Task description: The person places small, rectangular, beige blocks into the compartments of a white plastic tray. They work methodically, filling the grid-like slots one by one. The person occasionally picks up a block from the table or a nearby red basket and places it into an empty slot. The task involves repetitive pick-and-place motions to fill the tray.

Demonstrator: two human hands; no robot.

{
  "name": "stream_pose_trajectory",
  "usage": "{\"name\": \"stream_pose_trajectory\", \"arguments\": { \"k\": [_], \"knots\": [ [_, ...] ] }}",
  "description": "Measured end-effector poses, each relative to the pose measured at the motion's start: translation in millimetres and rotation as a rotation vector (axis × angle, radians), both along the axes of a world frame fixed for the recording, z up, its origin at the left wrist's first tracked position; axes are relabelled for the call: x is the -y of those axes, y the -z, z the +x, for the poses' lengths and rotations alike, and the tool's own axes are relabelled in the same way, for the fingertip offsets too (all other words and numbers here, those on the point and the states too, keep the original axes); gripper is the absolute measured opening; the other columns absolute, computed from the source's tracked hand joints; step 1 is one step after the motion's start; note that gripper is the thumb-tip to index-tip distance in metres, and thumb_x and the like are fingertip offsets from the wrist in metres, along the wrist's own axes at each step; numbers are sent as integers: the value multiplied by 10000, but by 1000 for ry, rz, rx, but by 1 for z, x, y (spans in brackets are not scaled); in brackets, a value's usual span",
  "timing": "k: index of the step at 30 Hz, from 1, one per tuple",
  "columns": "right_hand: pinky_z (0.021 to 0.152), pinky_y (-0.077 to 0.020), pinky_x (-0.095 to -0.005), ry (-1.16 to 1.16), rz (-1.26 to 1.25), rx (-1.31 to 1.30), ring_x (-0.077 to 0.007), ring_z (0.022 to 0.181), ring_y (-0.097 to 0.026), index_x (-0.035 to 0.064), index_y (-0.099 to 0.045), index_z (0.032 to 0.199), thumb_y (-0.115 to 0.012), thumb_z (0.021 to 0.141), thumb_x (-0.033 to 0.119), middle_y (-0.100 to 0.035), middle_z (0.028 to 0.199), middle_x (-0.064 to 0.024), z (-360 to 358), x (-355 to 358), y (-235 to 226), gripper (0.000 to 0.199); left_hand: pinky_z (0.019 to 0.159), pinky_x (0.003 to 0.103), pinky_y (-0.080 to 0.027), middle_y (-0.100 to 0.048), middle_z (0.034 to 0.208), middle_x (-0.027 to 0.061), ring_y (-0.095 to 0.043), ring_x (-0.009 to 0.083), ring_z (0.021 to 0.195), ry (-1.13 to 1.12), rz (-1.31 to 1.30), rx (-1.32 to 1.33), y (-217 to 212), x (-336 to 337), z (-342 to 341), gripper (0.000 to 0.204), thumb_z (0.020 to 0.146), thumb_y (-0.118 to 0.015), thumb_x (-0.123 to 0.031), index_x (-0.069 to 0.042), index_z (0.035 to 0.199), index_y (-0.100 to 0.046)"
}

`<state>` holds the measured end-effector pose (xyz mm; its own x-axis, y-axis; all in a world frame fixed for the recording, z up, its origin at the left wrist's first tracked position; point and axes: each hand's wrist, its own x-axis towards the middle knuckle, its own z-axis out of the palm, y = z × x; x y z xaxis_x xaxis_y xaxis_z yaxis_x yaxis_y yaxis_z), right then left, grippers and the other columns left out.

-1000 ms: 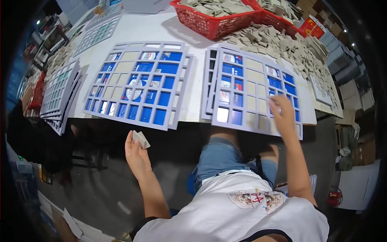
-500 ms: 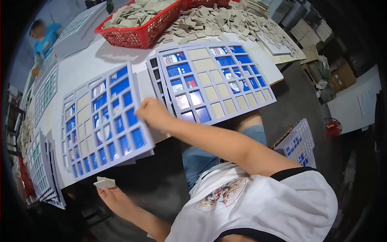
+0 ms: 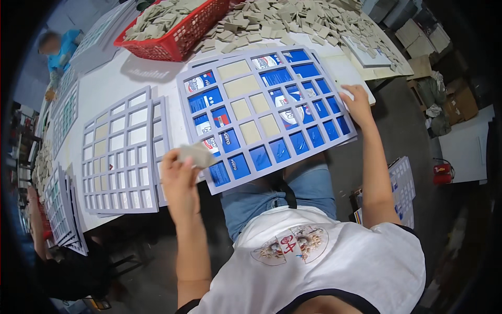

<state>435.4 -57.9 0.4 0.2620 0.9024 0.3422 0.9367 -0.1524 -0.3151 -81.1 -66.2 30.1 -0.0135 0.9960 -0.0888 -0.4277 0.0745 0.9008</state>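
A light grey grid board [image 3: 260,166] lies tilted at the front of the table, its windows showing blue printed card, some covered by beige pieces. My right hand [image 3: 358,106] is closed on its right edge. By the lower left corner, my left hand [image 3: 179,180] pinches a few flat beige pieces [image 3: 194,155], slightly blurred; how many I cannot tell. To the left lies another grid board [image 3: 129,163] with mostly white windows and a few beige ones. Part of a further board [image 3: 159,125] shows beside it.
A red plastic basket [image 3: 180,41] of beige pieces stands at the back. Loose beige pieces [image 3: 293,23] are heaped beside it. More grid boards [image 3: 57,209] lean at the far left, where another person [image 3: 61,52] in blue is. Boards [image 3: 400,193] stand low on the right.
The blue-backed board has moved from the left stack onto the right one. My right hand has gone right with it. My left hand has risen and moved right with the beige pieces.
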Motion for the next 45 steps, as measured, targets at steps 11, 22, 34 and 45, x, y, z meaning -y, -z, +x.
{"name": "stream_pose_trajectory", "arguments": {
  "k": [11, 22, 34, 45],
  "knots": [
    [744, -512, -269, -693, -374, -1297, -132, 750, -616, -11, -673, 1098, -642, 880, 29, -679, 907, -54, -196, 18, -27, 224, 737, 204, -492, -635, 1000, 46, -608, 64, 858, 228, -177, -111, 10, 20, 120, 187, 949, -640, -72, -41, 1114, -558],
    [615, -479, -279, -574, -340, -962, -136, 663, -599, -3, -650, 964, -636, 877, 0, -632, 774, -69, -180, 14, -20, 88, 720, 270, -483, -643, 842, 57, -602, 143, 748, 232, 84, -881, 1, 8, 123, 85, 871, -661, -10, 3, 953, -640],
    [909, -400, -488, -883, -102, 88, -356, 1124, -498, -45, -557, 1235, -813, 672, 279, -506, 1267, -175, -183, 60, -20, 698, 988, 486, -415, -548, 1243, 183, -531, 382, 1132, 334, 702, -1135, 6, 30, 102, 425, 750, -768, -142, -40, 1142, -637],
    [943, -386, -484, -1119, -168, -168, -332, 1113, -528, 60, -674, 997, -738, 782, 381, -590, 1107, -135, -142, -32, -47, 391, 944, 472, -375, -606, 1212, 101, -564, 302, 1104, 501, 811, -1303, 6, 19, 113, 386, 789, -724, -173, -149, 1174, -693]
  ]
}}
